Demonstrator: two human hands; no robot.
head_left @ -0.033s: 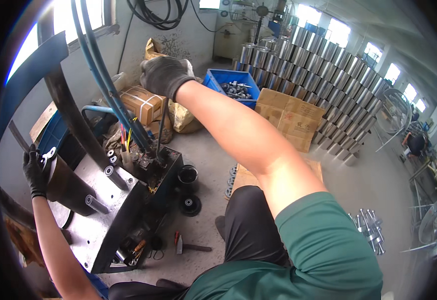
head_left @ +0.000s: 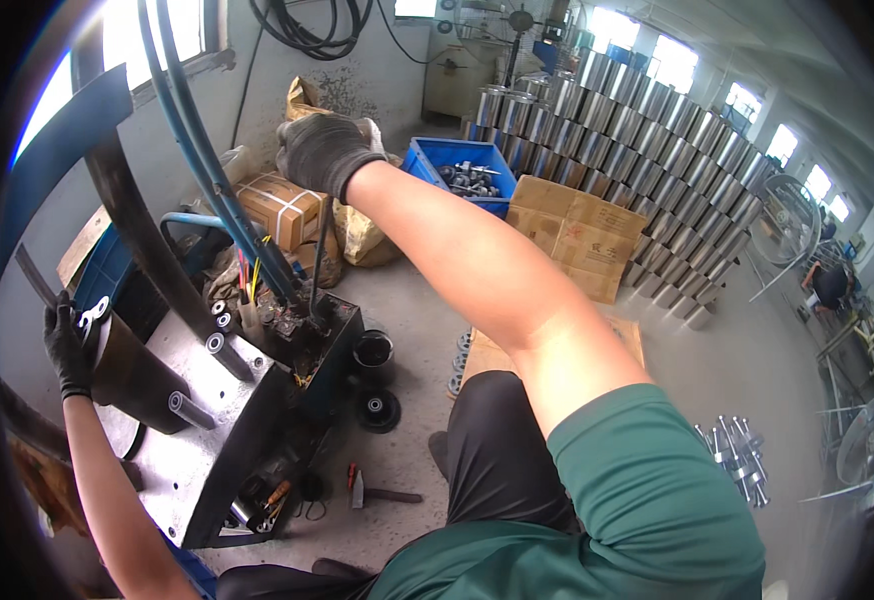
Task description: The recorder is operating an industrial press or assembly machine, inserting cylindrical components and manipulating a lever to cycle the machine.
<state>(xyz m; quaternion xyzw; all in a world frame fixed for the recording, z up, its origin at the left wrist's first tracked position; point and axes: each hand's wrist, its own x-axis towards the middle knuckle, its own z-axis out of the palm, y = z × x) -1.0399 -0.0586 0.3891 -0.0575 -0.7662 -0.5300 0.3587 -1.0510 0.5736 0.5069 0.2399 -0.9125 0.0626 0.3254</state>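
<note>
At 9 o'clock: left gloved hand (head_left: 65,350), nearer to dark cylinder (head_left: 137,370) at its 3 o'clock, axis 11-to-5; finger closure unclear. At 11: right gloved hand (head_left: 327,153) clamped on lever rod (head_left: 321,258).

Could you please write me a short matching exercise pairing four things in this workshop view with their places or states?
1. right hand
2. left hand
3. blue crate
4. hammer

A. lying on the floor
B. at the dark cylinder's upper end
C. containing metal parts
D. at the upright lever's top

Pairs: 1-D, 2-B, 3-C, 4-A
</note>
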